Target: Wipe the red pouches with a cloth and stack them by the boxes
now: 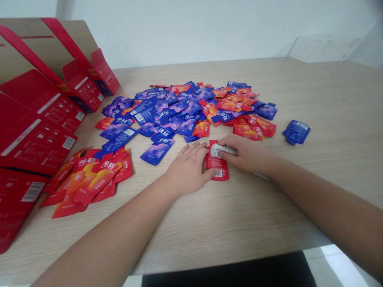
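forearms (119, 231) over pale table (254, 227), white wall (209, 32) behind; right grip (243, 152) pinching white item (218, 150) over red pouch (221, 164), left grip (189, 170) spread.

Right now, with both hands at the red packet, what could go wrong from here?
The red packet could slip or twist if the left hand steadies its edge too lightly while the right hand holds the white object against it. The left forearm might brush the loose stack of red packets nearby. The mixed pile just beyond the hands might also be knocked.
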The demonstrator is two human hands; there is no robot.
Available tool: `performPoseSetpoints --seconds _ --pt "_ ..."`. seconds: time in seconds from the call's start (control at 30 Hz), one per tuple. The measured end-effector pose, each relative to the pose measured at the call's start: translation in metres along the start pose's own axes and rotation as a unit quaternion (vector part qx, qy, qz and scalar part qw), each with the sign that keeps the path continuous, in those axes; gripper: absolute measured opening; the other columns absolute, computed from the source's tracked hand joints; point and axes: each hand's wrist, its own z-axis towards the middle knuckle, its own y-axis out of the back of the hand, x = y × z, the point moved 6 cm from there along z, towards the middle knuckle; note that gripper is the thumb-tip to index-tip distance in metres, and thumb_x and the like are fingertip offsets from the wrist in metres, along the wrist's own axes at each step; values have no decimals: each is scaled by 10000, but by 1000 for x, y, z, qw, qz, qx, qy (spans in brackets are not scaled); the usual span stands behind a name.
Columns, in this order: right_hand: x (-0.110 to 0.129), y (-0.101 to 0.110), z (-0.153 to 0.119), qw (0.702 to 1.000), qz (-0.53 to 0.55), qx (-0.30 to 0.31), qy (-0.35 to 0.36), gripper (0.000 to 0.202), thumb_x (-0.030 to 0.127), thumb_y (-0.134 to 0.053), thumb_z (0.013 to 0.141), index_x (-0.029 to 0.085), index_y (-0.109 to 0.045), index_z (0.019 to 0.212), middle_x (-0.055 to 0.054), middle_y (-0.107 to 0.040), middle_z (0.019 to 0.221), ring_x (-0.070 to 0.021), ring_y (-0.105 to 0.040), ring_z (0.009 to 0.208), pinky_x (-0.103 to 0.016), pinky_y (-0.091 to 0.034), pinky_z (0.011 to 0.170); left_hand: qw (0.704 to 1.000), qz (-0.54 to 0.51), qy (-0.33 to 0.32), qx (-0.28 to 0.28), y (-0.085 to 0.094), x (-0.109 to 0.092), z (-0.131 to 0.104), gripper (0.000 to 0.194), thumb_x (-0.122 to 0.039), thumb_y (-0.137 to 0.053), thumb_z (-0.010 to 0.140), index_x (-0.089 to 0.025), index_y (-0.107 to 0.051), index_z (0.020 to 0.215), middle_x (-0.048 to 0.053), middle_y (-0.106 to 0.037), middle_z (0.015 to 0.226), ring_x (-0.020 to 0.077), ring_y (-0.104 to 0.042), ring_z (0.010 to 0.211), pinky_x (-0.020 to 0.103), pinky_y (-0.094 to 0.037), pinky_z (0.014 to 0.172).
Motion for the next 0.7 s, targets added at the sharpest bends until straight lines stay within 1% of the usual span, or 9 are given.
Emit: performPoseSetpoints --seconds 0.07,0.17,0.27,0.37,0.47,0.57,0.63,0.7 --pt "0 1 0 1000 3 -8 -3 264 412 -631 1017 291 -728 1230 -70 -766 1189 -292 -715 1087 -463 -579 956 1000 8 4 9 -1 2 0 765 -625 -640 999 -113 -507 1551 196 -411 1721 342 -347 1626 504 -230 1359" --pt "-1 3 0 1000 1 -22 -9 273 423 -621 1025 284 -723 1237 -76 -771 1208 -297 -717 1101 -478 -575 979 999 15 10 30 -4 3 0 944 -744 -584 979 -88 -417 1637 208 -329 1757 361 -285 1651 509 -205 1363" --pt "-2 4 0 999 -12 -34 -19 274 443 -616 1032 286 -724 1229 -82 -773 1198 -307 -717 1107 -497 -576 982 999 20 14 46 -6 4 0 1033 -781 -563 965 -80 -339 1690 206 -263 1778 356 -234 1668 501 -184 1366" --pt "-3 5 0 999 -19 -39 -25 269 439 -612 1033 278 -729 1214 -92 -774 1186 -314 -719 1094 -506 -578 977 998 22 13 51 -6 4 1 1037 -776 -549 973 -76 -317 1703 198 -238 1784 340 -215 1675 490 -171 1370" --pt "-5 4 1 999 -21 -36 -29 290 446 -603 1037 260 -724 1224 -102 -773 1193 -314 -721 1095 -505 -578 975 999 26 5 42 -5 2 1 1029 -769 -565 971 -64 -349 1688 208 -269 1774 339 -234 1670 489 -177 1369" --pt "-7 4 1 999 -18 -36 -33 287 456 -613 1034 275 -721 1228 -92 -775 1191 -309 -724 1093 -500 -579 971 999 32 -2 32 -3 0 0 1003 -749 -586 970 -54 -388 1666 225 -297 1762 354 -248 1664 500 -188 1366" --pt "-8 4 1 998 -16 -39 -37 285 459 -618 1030 283 -724 1228 -89 -774 1200 -310 -725 1096 -502 -577 975 999 34 -5 25 -1 -3 -2 954 -714 -607 977 -60 -420 1647 228 -320 1754 363 -260 1659 514 -200 1362" --pt "-9 4 1 998 -16 -40 -41 295 465 -616 1031 279 -726 1232 -93 -773 1209 -313 -724 1104 -502 -575 978 999 35 -11 15 1 -8 -3 866 -668 -642 981 -87 -485 1604 210 -362 1742 364 -274 1654 521 -214 1358"
